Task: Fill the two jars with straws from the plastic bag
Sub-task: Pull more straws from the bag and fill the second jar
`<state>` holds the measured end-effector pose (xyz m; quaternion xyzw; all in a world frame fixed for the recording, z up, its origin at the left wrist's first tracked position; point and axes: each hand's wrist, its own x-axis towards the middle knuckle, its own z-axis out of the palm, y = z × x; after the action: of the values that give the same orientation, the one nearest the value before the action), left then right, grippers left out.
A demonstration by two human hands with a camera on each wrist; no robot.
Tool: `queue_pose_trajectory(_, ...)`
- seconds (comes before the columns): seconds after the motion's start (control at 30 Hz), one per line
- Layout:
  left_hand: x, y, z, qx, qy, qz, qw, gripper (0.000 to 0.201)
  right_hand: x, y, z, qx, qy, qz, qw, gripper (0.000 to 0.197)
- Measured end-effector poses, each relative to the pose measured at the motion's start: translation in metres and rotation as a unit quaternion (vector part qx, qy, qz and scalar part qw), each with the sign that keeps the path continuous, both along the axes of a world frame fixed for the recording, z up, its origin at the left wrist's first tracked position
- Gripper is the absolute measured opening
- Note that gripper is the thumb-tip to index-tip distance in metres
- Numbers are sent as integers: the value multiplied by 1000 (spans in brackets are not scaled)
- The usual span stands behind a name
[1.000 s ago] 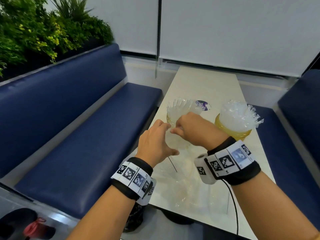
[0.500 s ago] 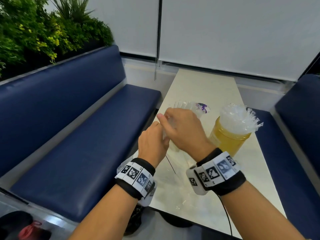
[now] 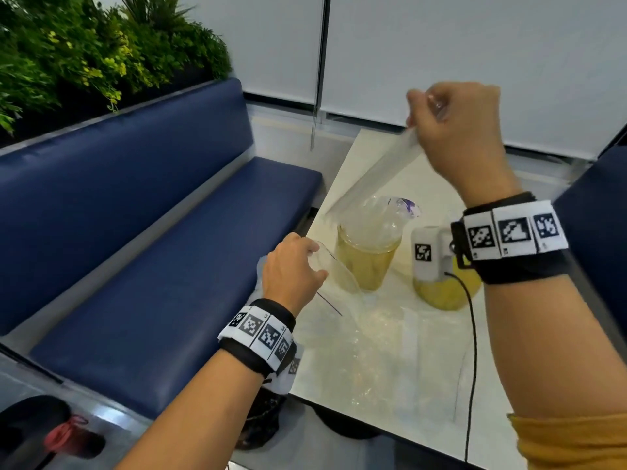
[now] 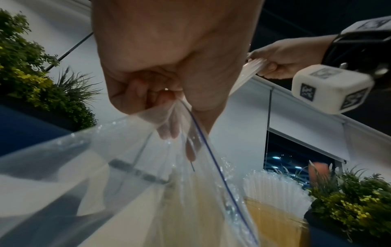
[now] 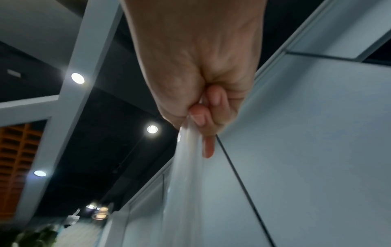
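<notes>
My right hand (image 3: 454,130) is raised high over the table and grips the top end of a bunch of clear straws (image 3: 373,171), which slants down to the left toward the near jar (image 3: 368,262). In the right wrist view the fingers (image 5: 203,118) curl round the straws (image 5: 186,167). My left hand (image 3: 293,266) pinches the open rim of the clear plastic bag (image 3: 373,351), which lies flat on the table; the left wrist view shows the hand (image 4: 167,100) holding the bag's rim (image 4: 211,158). A second yellow-tinted jar (image 3: 448,293) stands to the right, half hidden by my right wrist camera.
The narrow pale table (image 3: 424,385) runs between two blue benches (image 3: 169,266). A planter with green plants (image 3: 84,56) tops the left bench back. White blinds (image 3: 441,45) cover the far wall. A black cable (image 3: 473,334) hangs from my right wrist over the table.
My right hand has risen from the bag's mouth, drawing a bunch of straws up and to the right. My left hand has stayed at the bag's rim.
</notes>
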<state>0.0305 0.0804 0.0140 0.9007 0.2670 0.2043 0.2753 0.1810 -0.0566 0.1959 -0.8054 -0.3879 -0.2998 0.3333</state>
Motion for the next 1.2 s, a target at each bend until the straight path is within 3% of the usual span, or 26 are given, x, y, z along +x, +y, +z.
queue_pose_trajectory(0.17,-4,6,1,-5,24,4,1000,48,45,13,-14,-44,-31,-106,993,46)
queue_pose_trajectory(0.4,-8,11,5,0,24,-22,999,54,62,43,-96,-207,33,-103,972,43)
queue_pose_trajectory(0.6,-11,11,15,4,44,-69,997,60,69,46,-159,-372,64,-111,919,56)
queue_pose_trajectory(0.67,-11,11,17,1,57,-78,995,63,69,44,-168,-407,92,-116,901,52)
queue_pose_trajectory(0.77,-10,10,20,-2,70,-89,994,66,67,39,-164,-409,49,-151,899,41)
queue_pose_trajectory(0.87,-8,8,22,-2,82,-94,992,68,43,34,-137,-320,-12,-157,934,31)
queue_pose_trajectory(0.97,-3,5,24,-5,85,-94,992,70,5,25,-117,-254,92,-61,961,27)
queue_pose_trajectory(1.03,-1,2,26,-7,81,-98,992,69,-21,20,-117,-282,249,55,925,30)
queue_pose_trajectory(1.1,1,-2,29,-3,76,-108,991,70,-40,20,-132,-349,362,124,856,27)
queue_pose_trajectory(1.2,1,-10,34,5,63,-130,989,69,-48,26,-171,-496,267,88,821,21)
